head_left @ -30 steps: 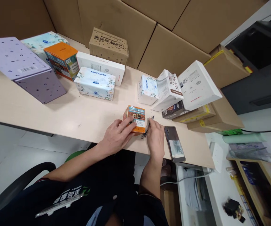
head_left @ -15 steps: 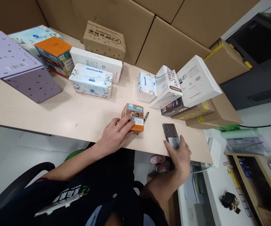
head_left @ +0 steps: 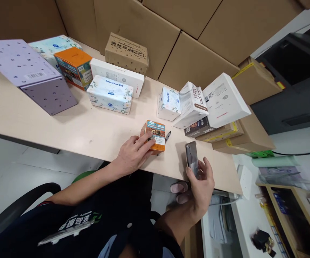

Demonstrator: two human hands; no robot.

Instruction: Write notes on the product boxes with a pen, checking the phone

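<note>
My left hand (head_left: 133, 154) rests on a small orange box (head_left: 155, 134) near the desk's front edge, fingers curled over its near side. A black pen (head_left: 165, 139) lies on the desk just right of that box. My right hand (head_left: 201, 182) holds a dark phone (head_left: 192, 158) lifted off the wooden desk (head_left: 63, 125), tilted on edge above the front edge.
Several tissue packs and boxes line the back: a purple box (head_left: 28, 75), an orange carton (head_left: 74, 68), a Manhua tissue pack (head_left: 109, 95), white boxes (head_left: 225, 98) stacked on cardboard at the right. Large cartons form the back wall. A chair arm (head_left: 17, 208) sits lower left.
My right hand left the pen on the desk, moved right to the phone, gripped it and lifted it up. My left hand stayed on the orange box.
</note>
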